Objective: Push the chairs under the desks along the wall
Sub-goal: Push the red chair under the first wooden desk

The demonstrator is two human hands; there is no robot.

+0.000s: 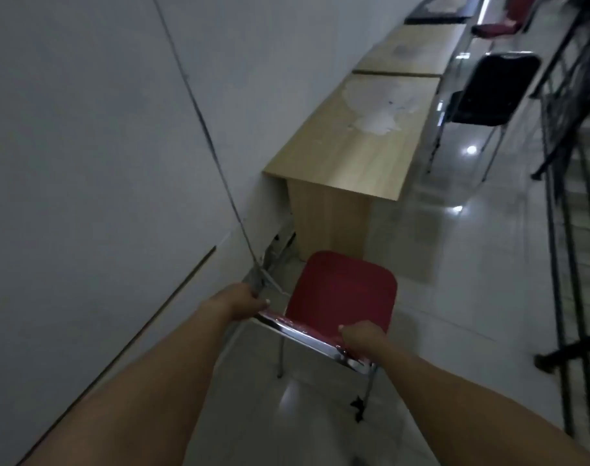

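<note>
A dim room with glossy pale floor tiles [448,297] and a grey wall [85,129] on my left. My left hand [241,299] and right hand [362,338] each have a closed grip on the chrome top rail of the red chair [342,290], which stands just short of the nearest wood-grain table [351,146]. I should swing it round to the table's open side, push evenly and keep the thin metal legs from snagging. A black chair [488,89] waits further along.

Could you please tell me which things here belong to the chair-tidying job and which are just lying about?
Job: red chair, held by left hand and right hand; black chair; wooden desks.

Lying about: papers on the desk; black metal frames; cable on the wall.
</note>
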